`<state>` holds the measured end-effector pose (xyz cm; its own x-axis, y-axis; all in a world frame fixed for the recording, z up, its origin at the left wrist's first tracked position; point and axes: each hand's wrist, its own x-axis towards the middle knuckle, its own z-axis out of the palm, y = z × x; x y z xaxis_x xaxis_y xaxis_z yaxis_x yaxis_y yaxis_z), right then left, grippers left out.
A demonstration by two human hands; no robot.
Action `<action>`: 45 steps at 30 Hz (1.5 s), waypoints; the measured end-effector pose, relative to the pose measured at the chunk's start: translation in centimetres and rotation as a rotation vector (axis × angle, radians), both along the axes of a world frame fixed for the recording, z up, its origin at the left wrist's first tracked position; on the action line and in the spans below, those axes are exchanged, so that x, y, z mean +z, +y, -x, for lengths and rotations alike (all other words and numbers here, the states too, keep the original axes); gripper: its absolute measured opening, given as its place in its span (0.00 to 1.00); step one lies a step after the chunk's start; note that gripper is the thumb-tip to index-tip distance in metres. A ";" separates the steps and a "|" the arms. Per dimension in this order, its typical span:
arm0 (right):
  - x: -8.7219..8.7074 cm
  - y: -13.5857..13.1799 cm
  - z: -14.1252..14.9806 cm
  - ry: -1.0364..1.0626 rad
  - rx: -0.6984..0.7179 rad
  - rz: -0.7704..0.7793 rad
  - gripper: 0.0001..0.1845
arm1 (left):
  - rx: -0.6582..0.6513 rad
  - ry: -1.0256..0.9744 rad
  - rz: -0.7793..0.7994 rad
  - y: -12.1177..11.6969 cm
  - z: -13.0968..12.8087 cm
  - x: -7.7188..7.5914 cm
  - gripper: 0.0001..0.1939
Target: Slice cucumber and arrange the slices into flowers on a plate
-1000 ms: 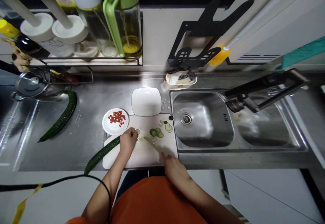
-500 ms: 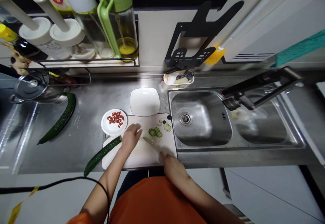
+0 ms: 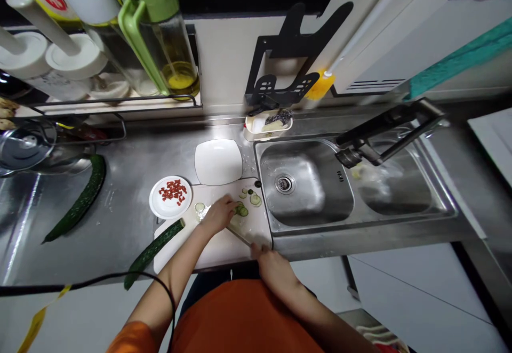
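My left hand point(image 3: 221, 213) is over the middle of the white cutting board point(image 3: 208, 251), its bent fingers closed on the edge of a small group of cucumber slices point(image 3: 242, 210). The fingertips partly hide these slices. At the board's front right, my right hand point(image 3: 276, 267) is wrapped round the handle of a knife point(image 3: 241, 235). The blade lies low over the board, pointing up and left, its tip hidden behind my left hand. The cut cucumber point(image 3: 156, 249) rests across the board's left edge. A single slice point(image 3: 200, 207) lies left of my left hand.
A white plate of chopped red pieces point(image 3: 171, 211) stands at the board's left corner, with a square white plate point(image 3: 218, 161) behind. More slices point(image 3: 255, 200) lie at the right. A whole cucumber point(image 3: 80, 203) is far left; the sink point(image 3: 308, 182) adjoins the board.
My left hand has left the end of the cucumber and moved right to the group of slices. My right hand keeps hold of the knife. The view has shifted to the right.
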<state>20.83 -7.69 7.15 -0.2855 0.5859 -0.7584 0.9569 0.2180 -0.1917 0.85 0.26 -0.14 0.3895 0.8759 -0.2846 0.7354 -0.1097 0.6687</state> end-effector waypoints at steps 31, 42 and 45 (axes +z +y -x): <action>-0.6 0.3 -0.7 0.039 0.005 0.002 0.29 | 0.550 -0.044 0.057 -2.7 2.6 0.6 0.06; 0.2 1.6 0.8 0.058 -0.009 0.024 0.26 | 0.822 -0.041 0.113 -5.6 3.0 -0.6 0.09; 0.0 1.7 1.9 0.052 -0.017 0.000 0.25 | 0.829 -0.022 0.103 -5.6 3.0 -0.4 0.10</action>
<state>18.93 -5.97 7.17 -0.3149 0.5911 -0.7426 0.9491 0.2021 -0.2417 -2.16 -5.34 -0.50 -0.3632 0.8510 -0.3792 0.5373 0.5239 0.6609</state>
